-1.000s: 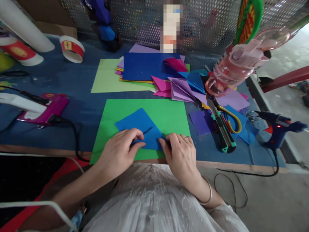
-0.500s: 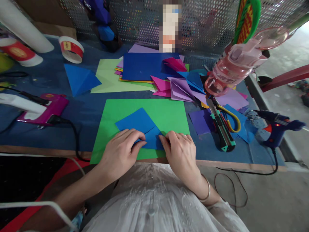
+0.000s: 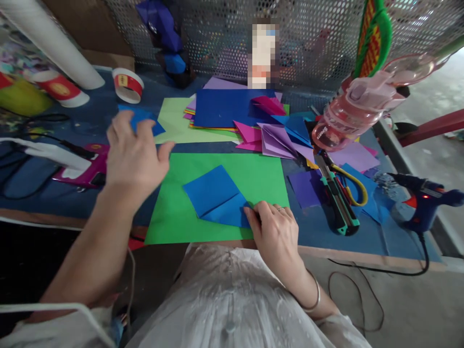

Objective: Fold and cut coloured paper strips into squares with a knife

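A blue paper square with a fold crease lies on a green sheet near the table's front edge. My right hand pinches its near right corner against the sheet. My left hand is lifted off it and hovers, fingers spread, far to the left over the table. Just beyond its fingertips lies a second folded blue piece, partly hidden by the fingers. I cannot tell whether the fingers touch it.
A pink glue gun with its cord lies left, a blue glue gun right. A utility knife, scissors and a pink bottle sit right of the green sheet. Coloured paper stack and tape roll lie behind.
My left hand let go of the blue square and swung up and left toward the second blue piece. My right hand stayed on the square's corner. The view shifted slightly.
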Available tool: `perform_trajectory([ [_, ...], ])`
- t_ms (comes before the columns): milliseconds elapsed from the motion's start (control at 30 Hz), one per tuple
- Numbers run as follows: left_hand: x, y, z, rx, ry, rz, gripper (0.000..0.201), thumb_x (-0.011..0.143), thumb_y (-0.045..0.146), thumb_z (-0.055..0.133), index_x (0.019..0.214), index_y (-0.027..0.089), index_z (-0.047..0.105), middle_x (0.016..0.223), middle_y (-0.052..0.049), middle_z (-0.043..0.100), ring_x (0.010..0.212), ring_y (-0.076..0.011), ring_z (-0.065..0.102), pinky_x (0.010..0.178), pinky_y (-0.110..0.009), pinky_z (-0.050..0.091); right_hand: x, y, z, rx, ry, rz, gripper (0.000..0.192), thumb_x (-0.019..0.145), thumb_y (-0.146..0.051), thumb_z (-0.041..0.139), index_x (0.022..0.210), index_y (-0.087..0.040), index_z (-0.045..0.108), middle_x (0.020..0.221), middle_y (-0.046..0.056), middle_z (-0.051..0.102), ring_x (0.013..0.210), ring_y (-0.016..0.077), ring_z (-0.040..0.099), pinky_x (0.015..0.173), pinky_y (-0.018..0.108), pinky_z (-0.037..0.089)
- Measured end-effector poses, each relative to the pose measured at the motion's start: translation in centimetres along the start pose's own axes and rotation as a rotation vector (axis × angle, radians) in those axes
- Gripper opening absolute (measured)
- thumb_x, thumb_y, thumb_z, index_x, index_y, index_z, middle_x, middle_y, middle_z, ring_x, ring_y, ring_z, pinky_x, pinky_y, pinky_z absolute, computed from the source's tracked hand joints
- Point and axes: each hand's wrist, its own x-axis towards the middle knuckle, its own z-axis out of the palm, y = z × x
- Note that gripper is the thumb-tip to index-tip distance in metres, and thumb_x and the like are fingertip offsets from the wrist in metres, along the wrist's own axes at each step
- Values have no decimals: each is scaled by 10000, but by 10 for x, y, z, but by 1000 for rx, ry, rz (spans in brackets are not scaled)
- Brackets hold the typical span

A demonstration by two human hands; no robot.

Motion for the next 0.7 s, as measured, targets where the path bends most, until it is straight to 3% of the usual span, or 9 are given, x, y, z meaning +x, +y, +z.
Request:
perform_trajectory([
  [100,38,-13,4,13,-55,-223,652,947,294,526,1477,-83,482,1619,-340,331,1538,-488,331,1267,-595,280,-1,0,2,-4,26,-2,406,1122,-402,486,761,-238,573,640,-3,663,639,189,610,694,336,306],
  [200,64,-32,13,-34,-180,-369,779,948,461,506,1487,-95,425,1688,-322,221,1551,-521,262,1266,-645,224,-1,0,4,-7,50,-3,405,1119,-393,491,752,-241,570,632,1,659,639,194,612,689,337,304],
  [333,79,-50,21,-92,-273,-339,871,866,757,452,1359,42,535,1626,-172,421,1539,-486,285,1257,-656,255,-1,0,4,-4,49,-2,374,1104,-374,532,758,-238,574,637,1,658,637,192,611,684,338,296],
  [400,79,-50,18,-109,-280,-303,863,851,809,417,1313,94,553,1588,-124,474,1528,-470,316,1255,-648,277,0,-1,3,4,43,-3,357,1095,-367,555,764,-234,576,644,0,662,641,189,614,685,336,290],
  [533,71,-25,-1,-94,-144,-251,649,960,685,369,1346,188,531,1615,-53,431,1547,-403,303,1279,-611,272,0,-1,3,14,48,-2,336,1083,-351,583,770,-230,577,645,-5,658,642,186,619,685,337,287],
  [600,69,-2,-10,-62,-18,-116,531,1013,546,404,1373,181,540,1572,-64,496,1520,-342,364,1291,-538,300,-1,-2,3,11,58,3,335,1082,-353,584,770,-232,575,642,-9,653,635,186,616,683,339,289],
  [700,75,37,-13,-77,-71,105,459,1043,373,428,1394,111,565,1506,-107,592,1416,-280,503,1259,-487,373,-1,-2,3,9,59,15,330,1080,-354,588,773,-233,574,646,-11,654,638,188,618,687,341,297],
])
